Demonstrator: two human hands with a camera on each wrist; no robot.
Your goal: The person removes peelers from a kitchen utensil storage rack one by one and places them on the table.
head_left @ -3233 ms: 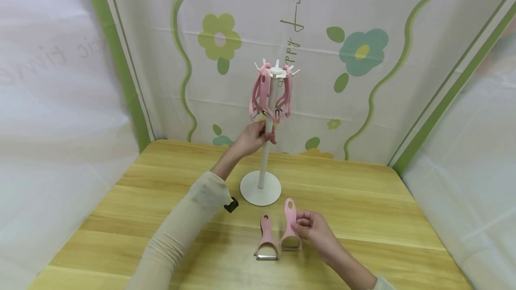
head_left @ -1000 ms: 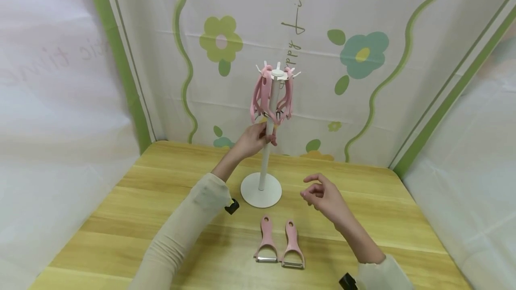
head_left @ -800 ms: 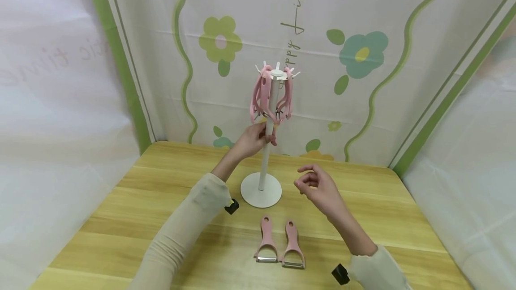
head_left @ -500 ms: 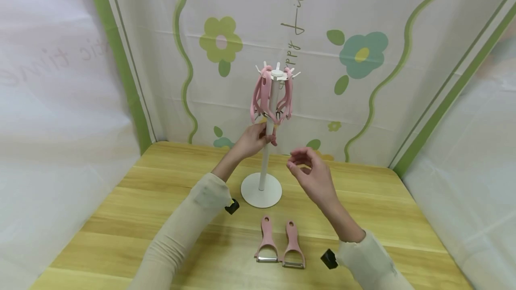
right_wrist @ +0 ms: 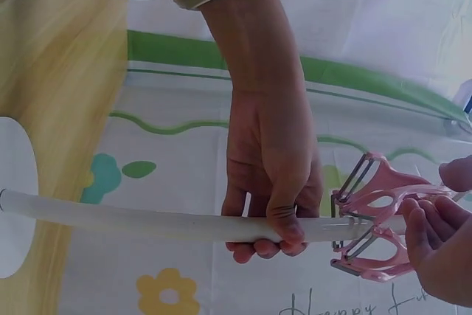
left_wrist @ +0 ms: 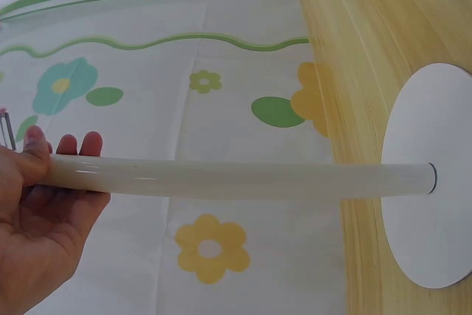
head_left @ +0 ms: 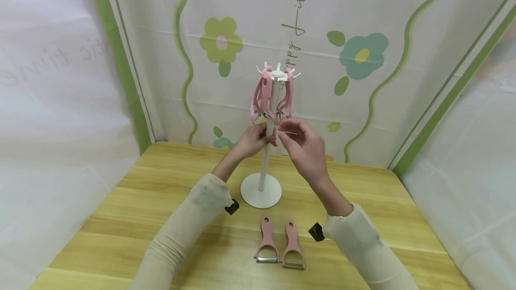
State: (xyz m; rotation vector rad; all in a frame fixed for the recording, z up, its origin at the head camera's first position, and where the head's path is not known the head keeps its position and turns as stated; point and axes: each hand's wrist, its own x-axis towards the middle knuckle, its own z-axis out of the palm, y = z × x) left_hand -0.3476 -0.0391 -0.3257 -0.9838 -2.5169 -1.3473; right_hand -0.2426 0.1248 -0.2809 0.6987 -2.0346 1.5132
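Note:
A white stand (head_left: pixel 264 164) with a hooked top rises from a round base; several pink peelers (head_left: pixel 264 95) hang from its hooks. My left hand (head_left: pixel 251 141) grips the pole just below them, its thumb and fingers wrapped around the white tube (left_wrist: pixel 243 180). My right hand (head_left: pixel 307 149) is raised at the right of the pole, close under the hanging peelers. Its fingers are loosely bent, with a gap to the thumb, and I see nothing held. Two more pink peelers, a left one (head_left: pixel 266 232) and a right one (head_left: pixel 292 236), lie side by side on the table, blades toward me.
The wooden table (head_left: pixel 363 218) carries the stand near its middle. Behind it hangs a floral curtain (head_left: pixel 161 66) with green bands, and pale curtains close off both sides. Some top hooks (head_left: pixel 278 66) bear no peeler.
The right hand let go of the right-hand peeler on the table, then rose up and leftward to the hanging peelers. The left hand has stayed on the pole.

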